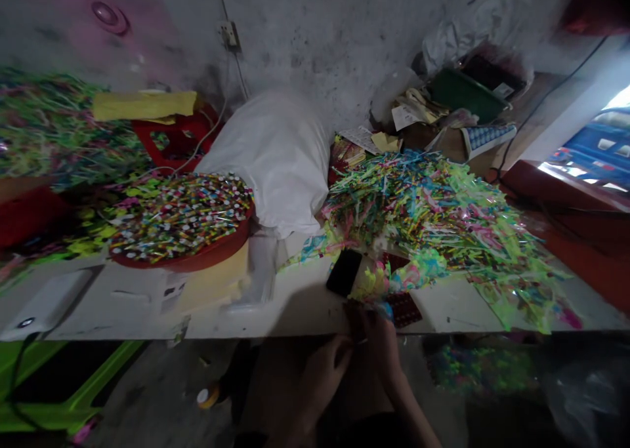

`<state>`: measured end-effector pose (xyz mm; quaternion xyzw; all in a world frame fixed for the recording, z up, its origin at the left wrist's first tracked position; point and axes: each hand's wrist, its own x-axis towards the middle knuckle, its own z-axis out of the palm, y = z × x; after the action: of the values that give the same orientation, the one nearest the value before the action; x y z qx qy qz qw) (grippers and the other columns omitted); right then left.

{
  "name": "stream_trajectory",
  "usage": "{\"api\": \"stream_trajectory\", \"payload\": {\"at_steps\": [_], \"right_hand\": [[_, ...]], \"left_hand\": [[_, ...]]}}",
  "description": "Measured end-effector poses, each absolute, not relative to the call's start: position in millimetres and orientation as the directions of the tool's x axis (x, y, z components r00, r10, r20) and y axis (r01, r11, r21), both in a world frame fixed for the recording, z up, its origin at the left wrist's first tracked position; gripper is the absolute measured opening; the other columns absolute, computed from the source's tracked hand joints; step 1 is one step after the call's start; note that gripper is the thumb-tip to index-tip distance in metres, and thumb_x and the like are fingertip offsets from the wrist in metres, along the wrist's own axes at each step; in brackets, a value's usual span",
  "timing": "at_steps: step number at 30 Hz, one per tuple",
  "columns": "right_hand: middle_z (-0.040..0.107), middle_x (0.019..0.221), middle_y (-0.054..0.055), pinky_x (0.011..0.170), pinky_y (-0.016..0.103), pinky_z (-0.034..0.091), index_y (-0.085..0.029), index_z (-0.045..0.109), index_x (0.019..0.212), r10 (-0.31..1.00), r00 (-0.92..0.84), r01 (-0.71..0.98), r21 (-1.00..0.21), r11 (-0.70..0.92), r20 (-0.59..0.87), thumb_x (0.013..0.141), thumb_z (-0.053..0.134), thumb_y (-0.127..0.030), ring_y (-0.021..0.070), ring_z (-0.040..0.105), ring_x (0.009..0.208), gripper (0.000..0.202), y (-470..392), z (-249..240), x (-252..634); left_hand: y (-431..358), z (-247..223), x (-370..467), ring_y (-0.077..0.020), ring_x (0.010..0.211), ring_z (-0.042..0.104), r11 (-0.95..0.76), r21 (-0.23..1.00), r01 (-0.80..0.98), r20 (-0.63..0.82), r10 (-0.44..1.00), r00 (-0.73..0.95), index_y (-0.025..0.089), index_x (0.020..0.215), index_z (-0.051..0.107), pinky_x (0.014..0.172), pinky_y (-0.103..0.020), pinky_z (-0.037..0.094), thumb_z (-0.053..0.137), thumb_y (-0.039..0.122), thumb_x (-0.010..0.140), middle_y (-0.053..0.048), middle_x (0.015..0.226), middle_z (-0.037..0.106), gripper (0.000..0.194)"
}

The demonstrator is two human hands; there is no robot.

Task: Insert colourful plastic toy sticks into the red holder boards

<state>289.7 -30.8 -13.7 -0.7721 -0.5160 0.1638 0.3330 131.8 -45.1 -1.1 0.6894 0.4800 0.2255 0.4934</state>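
Both hands are at the table's front edge, close together. My left hand [338, 355] is closed, its fingers curled; what they hold, if anything, is too dark to make out. My right hand [382, 335] is closed on a dark red card [356, 318] between the two hands. Just beyond it, a dark red patterned sheet [404, 309] lies on the table. Clear-wrapped, brightly coloured pieces [413, 272] lie behind that sheet. A black phone [344, 272] rests flat to the left of them.
A large heap of colourful wrapped sticks [423, 205] covers the right of the table [300, 304]. At left stands a red basin [216, 254] full of small colourful white-topped pieces. A white sack [280, 153] leans behind. A white device [49, 304] with a cable lies far left.
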Motion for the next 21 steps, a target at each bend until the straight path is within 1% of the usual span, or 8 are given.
{"api": "stream_trajectory", "payload": {"at_steps": [2,5,8,11,13,15,19,21], "right_hand": [[0.070,0.072,0.011,0.057,0.026,0.041,-0.015,0.066,0.085,0.904,0.427,0.706,-0.636,-0.312,0.031,0.087,0.041,-0.044,0.0211,0.064,0.066,0.038,-25.6,-7.4,290.2],[0.070,0.077,0.012,0.057,0.025,0.040,-0.014,0.066,0.089,0.892,0.449,0.710,-0.588,-0.388,-0.045,0.086,0.043,-0.041,0.0217,0.066,0.071,0.036,-18.8,2.1,289.9],[0.071,0.079,0.014,0.059,0.025,0.040,-0.012,0.066,0.092,0.868,0.479,0.714,-0.516,-0.473,-0.133,0.086,0.045,-0.040,0.0231,0.066,0.076,0.036,-13.9,10.0,288.6],[0.071,0.080,0.014,0.060,0.026,0.041,-0.013,0.067,0.087,0.845,0.498,0.723,-0.446,-0.528,-0.194,0.086,0.044,-0.042,0.0237,0.067,0.077,0.037,-10.5,12.0,288.4],[0.071,0.079,0.014,0.059,0.026,0.040,-0.015,0.067,0.084,0.846,0.499,0.735,-0.425,-0.528,-0.188,0.086,0.043,-0.044,0.0236,0.067,0.075,0.038,-9.1,8.7,289.1],[0.071,0.077,0.014,0.056,0.027,0.039,-0.016,0.066,0.081,0.860,0.487,0.757,-0.420,-0.501,-0.149,0.085,0.043,-0.046,0.0237,0.067,0.071,0.038,-8.3,2.5,290.2],[0.070,0.071,0.014,0.050,0.027,0.035,-0.018,0.064,0.076,0.878,0.473,0.787,-0.410,-0.460,-0.078,0.084,0.043,-0.049,0.0234,0.066,0.062,0.038,-7.5,-10.8,292.7],[0.069,0.068,0.014,0.049,0.027,0.034,-0.017,0.064,0.074,0.876,0.480,0.767,-0.461,-0.445,-0.048,0.083,0.044,-0.051,0.0225,0.064,0.058,0.040,-7.5,-15.1,293.5]], "left_hand": [[-25.5,-3.6,143.9,-0.0168,0.092,0.063,-0.073,0.895,0.440,-0.120,0.911,0.395,0.022,0.107,0.059,0.082,-0.026,0.045,0.045,0.021,0.084,-0.004,0.102,0.068,0.027],[-1.5,-8.1,163.0,-0.0184,0.096,0.061,-0.116,0.882,0.456,-0.072,0.924,0.374,0.019,0.110,0.058,0.084,-0.029,0.045,0.045,0.017,0.083,-0.006,0.105,0.066,0.030],[9.8,-14.8,177.6,-0.0201,0.098,0.059,-0.131,0.839,0.529,-0.074,0.935,0.348,0.018,0.107,0.059,0.086,-0.030,0.043,0.046,0.016,0.083,-0.007,0.105,0.066,0.028],[12.1,-21.2,184.9,-0.0206,0.092,0.060,-0.116,0.766,0.632,-0.098,0.951,0.293,0.018,0.100,0.061,0.081,-0.030,0.042,0.041,0.021,0.088,-0.008,0.100,0.067,0.023],[12.4,-24.1,186.6,-0.0210,0.089,0.061,-0.112,0.717,0.688,-0.110,0.956,0.271,0.018,0.096,0.062,0.078,-0.030,0.042,0.038,0.023,0.090,-0.008,0.097,0.067,0.024],[12.8,-25.9,187.2,-0.0218,0.088,0.061,-0.118,0.688,0.716,-0.116,0.956,0.269,0.017,0.096,0.061,0.077,-0.030,0.041,0.037,0.023,0.090,-0.009,0.096,0.066,0.025],[13.6,-27.4,190.0,-0.0217,0.085,0.061,-0.107,0.700,0.706,-0.103,0.963,0.248,0.017,0.094,0.061,0.076,-0.030,0.041,0.036,0.020,0.090,-0.010,0.094,0.067,0.025],[13.3,-26.4,192.0,-0.0221,0.087,0.061,-0.082,0.695,0.714,-0.122,0.966,0.229,0.017,0.094,0.062,0.077,-0.030,0.041,0.038,0.019,0.089,-0.010,0.095,0.067,0.025]]}}
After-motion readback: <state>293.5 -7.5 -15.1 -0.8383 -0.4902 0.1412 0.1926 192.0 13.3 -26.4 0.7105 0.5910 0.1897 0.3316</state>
